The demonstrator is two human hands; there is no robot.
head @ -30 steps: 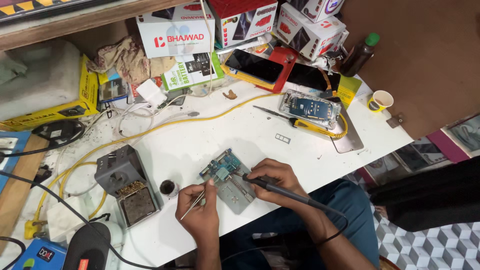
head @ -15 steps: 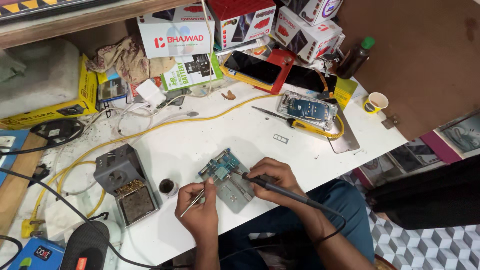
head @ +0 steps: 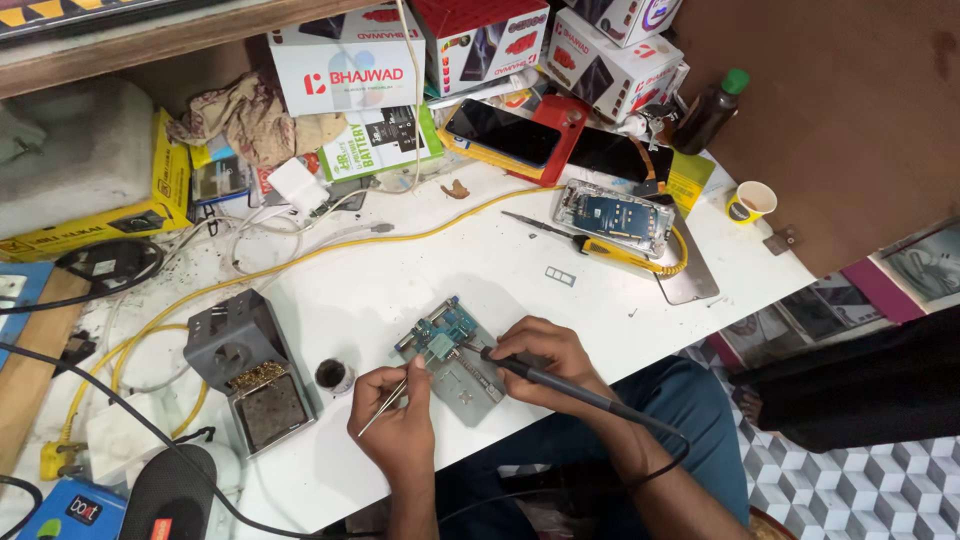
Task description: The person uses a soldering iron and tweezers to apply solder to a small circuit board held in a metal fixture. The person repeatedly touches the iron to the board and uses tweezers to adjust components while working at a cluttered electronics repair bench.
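Observation:
A small green circuit board lies on a grey metal holder plate near the front edge of the white table. My left hand pinches thin metal tweezers, their tips at the board's near side. My right hand grips a black soldering iron; its tip points left onto the board. The iron's cable runs back past my right forearm.
A grey soldering iron stand with brass wool sits left of the board, a small round tin beside it. Farther back lie an opened phone, a yellow-handled screwdriver, a yellow cable, boxes, phones, a paper cup and a brown bottle.

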